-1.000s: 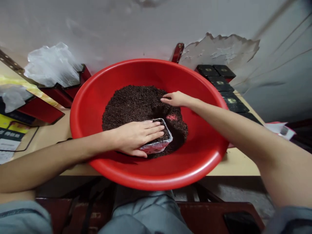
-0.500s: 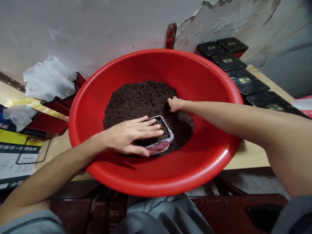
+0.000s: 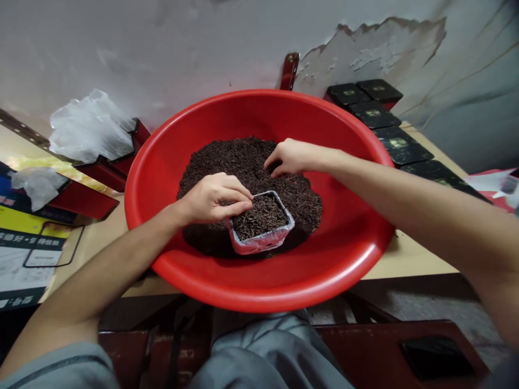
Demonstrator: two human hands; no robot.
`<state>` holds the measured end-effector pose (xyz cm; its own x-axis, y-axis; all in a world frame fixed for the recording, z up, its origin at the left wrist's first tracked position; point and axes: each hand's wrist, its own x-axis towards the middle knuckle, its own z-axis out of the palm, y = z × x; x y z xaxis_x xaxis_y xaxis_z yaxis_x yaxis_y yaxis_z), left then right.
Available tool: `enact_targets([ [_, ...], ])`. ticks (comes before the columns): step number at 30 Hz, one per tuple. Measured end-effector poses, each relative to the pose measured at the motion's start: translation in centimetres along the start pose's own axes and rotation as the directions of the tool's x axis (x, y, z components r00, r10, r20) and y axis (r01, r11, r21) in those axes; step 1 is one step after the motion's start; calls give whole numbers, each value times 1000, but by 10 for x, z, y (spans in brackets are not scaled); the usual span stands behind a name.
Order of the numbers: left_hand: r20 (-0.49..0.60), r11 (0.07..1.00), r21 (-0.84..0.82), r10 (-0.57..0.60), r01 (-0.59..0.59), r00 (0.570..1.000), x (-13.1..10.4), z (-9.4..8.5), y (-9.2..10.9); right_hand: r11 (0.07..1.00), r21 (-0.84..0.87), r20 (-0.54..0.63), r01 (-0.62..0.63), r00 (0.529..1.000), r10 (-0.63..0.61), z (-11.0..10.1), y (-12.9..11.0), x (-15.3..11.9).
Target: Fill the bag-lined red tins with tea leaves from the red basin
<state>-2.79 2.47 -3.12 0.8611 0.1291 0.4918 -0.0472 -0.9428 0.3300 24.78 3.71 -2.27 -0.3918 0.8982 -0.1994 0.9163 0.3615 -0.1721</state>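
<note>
One plastic-lined box (image 3: 263, 241), filled with dark bits, sits in a red basin (image 3: 259, 301); left hand (image 3: 214, 198) bent at its far-left rim, right hand (image 3: 295, 155) half-curled over the heap (image 3: 229, 154) beyond, pinching unclear for both. Pale desk (image 3: 417, 256), peeling wall (image 3: 162, 43). Black-lidded tins (image 3: 399, 145) crowd right, clear plastic (image 3: 91, 129) left.

- Table (image 3: 417, 256) with a pale tan top and straight near edge.
- Grey, smudged wall (image 3: 162, 48) beyond the far edge.
- Ragged patch of peeled plaster (image 3: 377, 48) toward the far right corner.
- Dark red upright (image 3: 289, 73) behind the far edge.
- Dark red bench (image 3: 365, 348) below the near edge.
- Grey floor (image 3: 413, 302), shadowed near that edge.
- Dim light.
</note>
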Motion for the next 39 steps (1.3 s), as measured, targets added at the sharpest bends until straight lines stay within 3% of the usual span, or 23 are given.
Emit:
enact_targets([
  [3, -31, 997, 73, -10, 12, 999, 3, -2, 4, 985, 121, -88, 120, 990, -110, -22, -24, -31],
  [8, -36, 987, 135, -79, 84, 996, 2, -5, -2, 910, 246, -17, 335, 940, -341, -23, -58, -59],
  [11, -13, 982, 145, -123, 123, 992, 0, -5, -6, 878, 276, 12, 391, 912, -410, -19, -57, -58],
  [16, 43, 967, 172, -195, 185, 980, -1, -4, -9, 832, 400, 9, 385, 906, -424, -14, -46, -52],
  [19, 127, 932, 234, -312, 277, 942, 0, -4, -10, 814, 401, 29, 419, 883, -469, -14, -49, -51],
  [21, 136, 828, 358, -504, 432, 853, -1, -3, -13, 817, 389, 57, 425, 874, -482, -20, -50, -47],
  [22, 124, 734, 436, -622, 521, 773, -1, -3, -15, 827, 384, 74, 410, 879, -470, -24, -49, -43],
  [23, 113, 619, 511, -736, 597, 667, -3, -2, -18, 846, 376, 94, 378, 893, -441, -29, -46, -37],
  [25, 122, 384, 634, -907, 671, 403, -6, -1, -25, 905, 332, 133, 266, 936, -325, -32, -32, -19],
  [26, 145, 296, 678, -951, 673, 273, -7, 1, -29, 940, 283, 146, 190, 960, -238, -29, -22, -9],
  [27, 178, 245, 707, -969, 663, 169, -9, 3, -33, 971, 213, 154, 106, 978, -141, -22, -12, 2],
  [28, 211, 226, 723, -972, 653, 103, -10, 5, -37, 992, 120, 140, 28, 989, -44, -10, -1, 12],
  [29, 241, 234, 730, -967, 642, 79, -12, 9, -40, 998, -4, 132, -60, 989, 60, 5, 8, 20],
  [30, 266, 261, 731, -960, 630, 90, -12, 12, -42, 983, -115, 141, -140, 978, 156, 21, 17, 26],
  [32, 299, 334, 729, -940, 597, 162, -13, 18, -45, 943, -252, 226, -215, 935, 274, 53, 27, 32],
  [34, 289, 366, 739, -931, 565, 224, -13, 22, -46, 933, -289, 290, -215, 909, 300, 76, 28, 34],
  [36, 267, 366, 754, -930, 545, 255, -12, 22, -47, 945, -268, 303, -185, 915, 265, 86, 22, 35],
  [39, 257, 348, 761, -936, 548, 239, -10, 15, -50, 960, -241, 294, -146, 931, 215, 79, 10, 41],
])
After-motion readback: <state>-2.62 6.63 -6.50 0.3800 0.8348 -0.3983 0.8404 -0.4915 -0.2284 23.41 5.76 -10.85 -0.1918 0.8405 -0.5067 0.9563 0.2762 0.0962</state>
